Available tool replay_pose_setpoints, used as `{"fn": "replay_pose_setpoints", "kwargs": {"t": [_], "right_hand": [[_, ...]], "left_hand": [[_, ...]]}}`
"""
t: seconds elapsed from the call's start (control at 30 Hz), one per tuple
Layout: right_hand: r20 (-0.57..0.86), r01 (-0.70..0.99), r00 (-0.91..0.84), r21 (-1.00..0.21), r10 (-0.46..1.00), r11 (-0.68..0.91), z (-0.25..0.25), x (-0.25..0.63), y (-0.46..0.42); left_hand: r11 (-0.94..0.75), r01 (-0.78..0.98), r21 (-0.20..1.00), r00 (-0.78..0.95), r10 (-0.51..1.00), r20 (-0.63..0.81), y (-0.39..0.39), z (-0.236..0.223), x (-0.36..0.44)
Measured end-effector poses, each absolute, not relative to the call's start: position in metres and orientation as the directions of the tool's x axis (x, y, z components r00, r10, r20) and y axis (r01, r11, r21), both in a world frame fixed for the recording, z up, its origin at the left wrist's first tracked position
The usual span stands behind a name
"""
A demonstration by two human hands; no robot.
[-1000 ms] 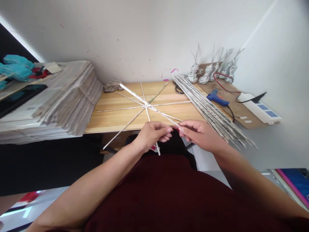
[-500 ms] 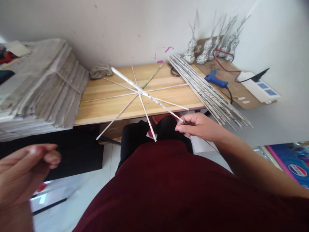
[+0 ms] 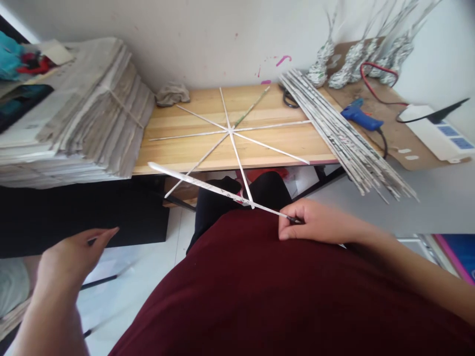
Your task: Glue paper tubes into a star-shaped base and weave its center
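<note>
My right hand pinches the thin end of a rolled newspaper stick; a small dark tip shows by the fingers. The stick slants across, its wide white end out to the left, passing over the table's front edge. My left hand is off to the left, away from the stick. Thumb and finger press together there, and anything between them is too small to make out. On the table lies a star of crossed paper sticks, several arms joined at one centre, two reaching past the front edge.
A tied newspaper stack stands left on the wooden table. At right lie a bundle of paper sticks and a blue glue gun on cardboard. Several newspaper-wrapped shapes stand behind. A crumpled cloth sits by the wall.
My right hand has drawn the paper stick down toward my body, off the star's centre. My left hand has moved right, still pinched. The view has shifted left.
</note>
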State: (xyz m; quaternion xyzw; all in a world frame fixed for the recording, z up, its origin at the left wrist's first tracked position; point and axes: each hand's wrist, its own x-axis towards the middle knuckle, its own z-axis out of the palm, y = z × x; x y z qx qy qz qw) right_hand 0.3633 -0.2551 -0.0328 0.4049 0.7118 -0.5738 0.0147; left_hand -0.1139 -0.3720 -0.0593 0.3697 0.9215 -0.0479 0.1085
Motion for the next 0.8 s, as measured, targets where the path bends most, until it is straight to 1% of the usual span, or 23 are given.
{"fn": "replay_pose_setpoints", "kwargs": {"t": [0.03, 0.07, 0.17, 0.23, 0.3, 0.37, 0.5, 0.53, 0.57, 0.63, 0.67, 0.7, 0.73, 0.8], "right_hand": [[-0.477, 0.6, -0.663, -0.8, 0.576, 0.029, -0.035, 0.364, -0.254], [-0.462, 0.609, -0.647, -0.792, 0.606, 0.046, -0.038, 0.366, -0.253], [-0.363, 0.647, -0.529, -0.758, 0.767, 0.087, -0.048, 0.379, -0.245], [-0.262, 0.68, -0.41, -0.727, 0.874, 0.101, -0.054, 0.391, -0.239], [-0.177, 0.712, -0.288, -0.696, 0.941, 0.087, -0.058, 0.402, -0.233], [-0.137, 0.733, -0.183, -0.679, 0.974, 0.042, -0.06, 0.411, -0.228], [-0.108, 0.731, -0.065, -0.682, 0.992, -0.027, -0.059, 0.418, -0.224], [-0.103, 0.731, -0.053, -0.682, 0.993, -0.032, -0.058, 0.419, -0.223], [-0.102, 0.736, -0.044, -0.676, 0.994, -0.037, -0.057, 0.42, -0.222], [-0.103, 0.771, -0.027, -0.635, 0.994, -0.045, -0.058, 0.424, -0.222], [-0.101, 0.802, -0.016, -0.595, 0.995, -0.047, -0.06, 0.427, -0.222], [-0.087, 0.834, -0.003, -0.55, 0.996, -0.045, -0.063, 0.431, -0.223], [-0.065, 0.859, 0.003, -0.511, 0.998, -0.035, -0.067, 0.436, -0.225], [-0.003, 0.877, -0.004, -0.48, 1.0, 0.002, -0.078, 0.446, -0.229]], "left_hand": [[0.713, 0.7, -0.028, -0.694, 0.67, -0.263, -0.367, -0.055, -0.106], [0.712, 0.7, -0.053, -0.699, 0.669, -0.252, -0.362, -0.051, -0.098], [0.678, 0.733, -0.052, -0.672, 0.71, -0.212, -0.357, -0.046, -0.082], [0.624, 0.782, 0.01, -0.614, 0.772, -0.165, -0.358, -0.048, -0.078], [0.537, 0.839, 0.081, -0.535, 0.843, -0.047, -0.361, -0.053, -0.078], [0.481, 0.868, 0.126, -0.489, 0.871, 0.04, -0.364, -0.056, -0.08], [0.533, 0.809, 0.248, -0.549, 0.836, -0.002, -0.365, -0.054, -0.074], [0.499, 0.828, 0.255, -0.523, 0.852, 0.032, -0.364, -0.052, -0.071], [0.438, 0.867, 0.236, -0.469, 0.879, 0.09, -0.362, -0.049, -0.067], [0.302, 0.938, 0.172, -0.331, 0.926, 0.181, -0.36, -0.043, -0.06], [0.267, 0.948, 0.174, -0.295, 0.942, 0.161, -0.359, -0.04, -0.057], [0.266, 0.94, 0.214, -0.292, 0.952, 0.097, -0.36, -0.037, -0.054], [0.283, 0.912, 0.297, -0.302, 0.953, 0.018, -0.363, -0.035, -0.051], [0.299, 0.785, 0.543, -0.259, 0.954, -0.151, -0.372, -0.028, -0.042]]}}
